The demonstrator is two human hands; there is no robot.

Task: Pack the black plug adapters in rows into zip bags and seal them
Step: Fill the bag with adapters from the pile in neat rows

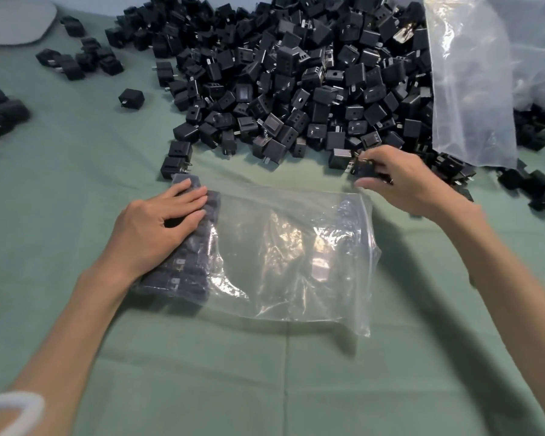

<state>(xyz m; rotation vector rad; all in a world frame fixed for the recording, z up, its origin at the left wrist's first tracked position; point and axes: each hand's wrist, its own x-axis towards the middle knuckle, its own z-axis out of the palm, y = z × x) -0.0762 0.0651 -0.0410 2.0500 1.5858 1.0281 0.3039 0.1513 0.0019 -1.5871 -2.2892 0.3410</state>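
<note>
A clear zip bag (290, 259) lies flat on the green cloth, its zip mouth at the right side. Inside, at its left end, sits a row of black plug adapters (186, 272). My left hand (158, 228) rests flat on top of that row through the plastic, fingers straight. My right hand (403, 180) is at the bag's upper right corner, at the front edge of the big heap of loose black adapters (296, 77), with its fingers curled round black adapters (364, 171).
Several clear empty bags (472, 89) lie over the heap at the upper right. Small clusters of adapters (79, 58) sit at the upper left and at the left edge (0, 111). A grey pad (13, 20) is in the far left corner.
</note>
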